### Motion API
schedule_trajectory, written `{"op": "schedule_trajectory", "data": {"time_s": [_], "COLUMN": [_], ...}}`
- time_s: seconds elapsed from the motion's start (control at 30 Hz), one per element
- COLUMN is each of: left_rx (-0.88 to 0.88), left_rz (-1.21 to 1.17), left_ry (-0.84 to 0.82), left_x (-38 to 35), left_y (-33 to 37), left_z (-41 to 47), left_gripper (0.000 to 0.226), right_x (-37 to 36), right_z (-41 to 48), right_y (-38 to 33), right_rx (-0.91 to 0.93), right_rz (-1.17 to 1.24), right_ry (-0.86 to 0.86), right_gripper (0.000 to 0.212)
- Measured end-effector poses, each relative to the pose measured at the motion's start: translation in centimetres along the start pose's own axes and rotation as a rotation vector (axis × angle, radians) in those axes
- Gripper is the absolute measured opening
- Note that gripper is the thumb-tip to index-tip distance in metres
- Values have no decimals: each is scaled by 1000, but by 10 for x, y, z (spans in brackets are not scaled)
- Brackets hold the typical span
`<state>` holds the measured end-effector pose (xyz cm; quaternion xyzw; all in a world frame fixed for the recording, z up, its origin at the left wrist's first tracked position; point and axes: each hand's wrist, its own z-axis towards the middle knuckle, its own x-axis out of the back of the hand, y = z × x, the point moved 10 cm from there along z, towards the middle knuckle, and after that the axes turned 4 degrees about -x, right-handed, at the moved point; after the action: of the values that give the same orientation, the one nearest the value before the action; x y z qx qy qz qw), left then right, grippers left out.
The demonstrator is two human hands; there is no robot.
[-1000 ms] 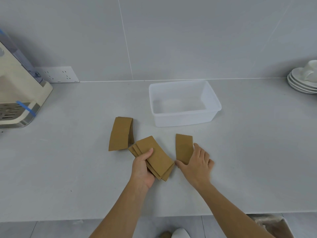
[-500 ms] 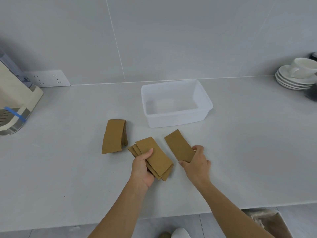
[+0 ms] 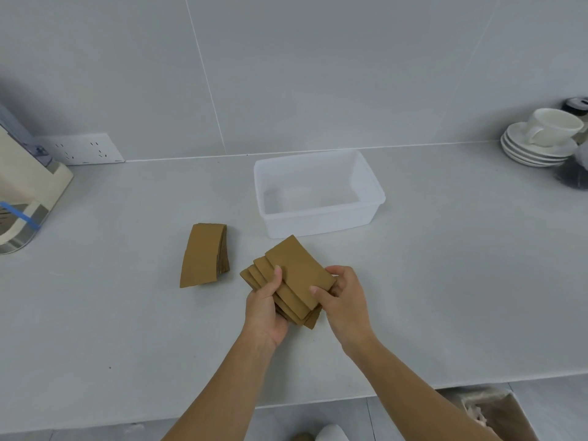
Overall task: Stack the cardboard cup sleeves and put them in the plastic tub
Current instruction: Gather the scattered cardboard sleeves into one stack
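A fanned bundle of cardboard cup sleeves point(image 3: 288, 281) is held just in front of the plastic tub point(image 3: 318, 198), close to its near wall but apart from it. The bundle is gripped from its left side by the left hand point(image 3: 265, 308), the thumb laid across the top faces and the fingers hidden beneath. The topmost sleeve point(image 3: 299, 270) is pinched at its right edge by the right hand point(image 3: 343, 300), thumb on top, and is laid over the bundle, askew and not squared with the sleeves below. A second pile of sleeves point(image 3: 203, 254) is left lying on the counter point(image 3: 445, 281), to the left of the tub and in front of its near-left corner, untouched by either hand. The tub is seen to be empty.

The stacking step is judged to be in hand: one sleeve is being added to the held bundle, and nothing is yet placed in the tub. For the next move, the fanned edges would need to be tapped or pressed flush between both hands, so that the bundle can be carried as one block. The pile to the left would then have to be joined with it or moved separately, before anything is lowered into the tub.
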<state>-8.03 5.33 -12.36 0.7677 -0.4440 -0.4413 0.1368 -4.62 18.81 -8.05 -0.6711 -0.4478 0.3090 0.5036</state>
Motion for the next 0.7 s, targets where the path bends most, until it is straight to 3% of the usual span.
{"op": "schedule_trajectory", "data": {"time_s": [0.33, 0.53, 0.7], "left_rx": [-11, -26, -56], "left_rz": [54, 64, 70], "left_ry": [68, 35, 12], "left_x": [2, -4, -11], "left_y": [-3, -4, -1], "left_z": [-3, -2, -3], "left_gripper": [46, 25, 22], "right_x": [-5, -5, -16], "right_z": [-2, 2, 3], "right_y": [-1, 16, 14], "right_rx": [26, -160, -187], "right_rz": [-270, -104, -73], "right_ry": [-85, -153, -306], "right_gripper": [26, 40, 22]}}
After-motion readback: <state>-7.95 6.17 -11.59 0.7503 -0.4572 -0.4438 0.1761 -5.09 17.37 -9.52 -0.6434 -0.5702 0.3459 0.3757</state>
